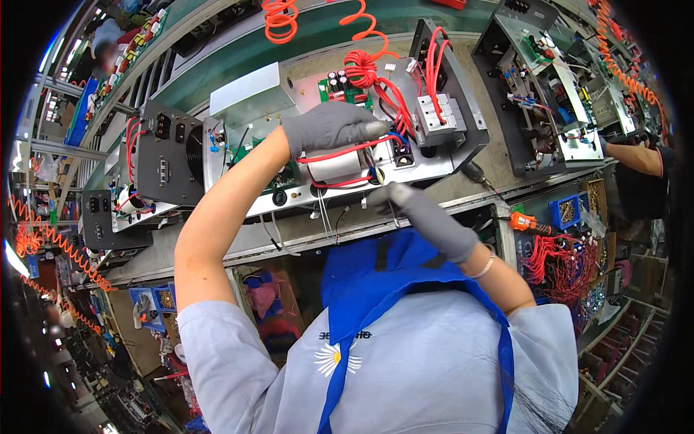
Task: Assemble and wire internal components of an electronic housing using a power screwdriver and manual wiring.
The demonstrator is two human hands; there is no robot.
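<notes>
1. A small blue plastic parts bin (566, 211) at the right of the bench holds brassy screws; another blue bin (165, 298) sits low on the left with similar small hardware.
2. The open grey metal chassis (246, 98) lies on the workbench, carrying a green circuit board (334, 88), a white terminal block (437, 114) and a cream-wrapped transformer (334, 168).
3. The grey-gloved left hand (329, 126) rests atop the transformer, fingers curled, pinching a thin red wire (340, 152).
4. That wire runs roughly left-to-right across the transformer, just beneath the left hand.
5. The grey-gloved right hand (423, 213) is loosely closed at the chassis's near edge; whether it grips anything I cannot tell.
</notes>
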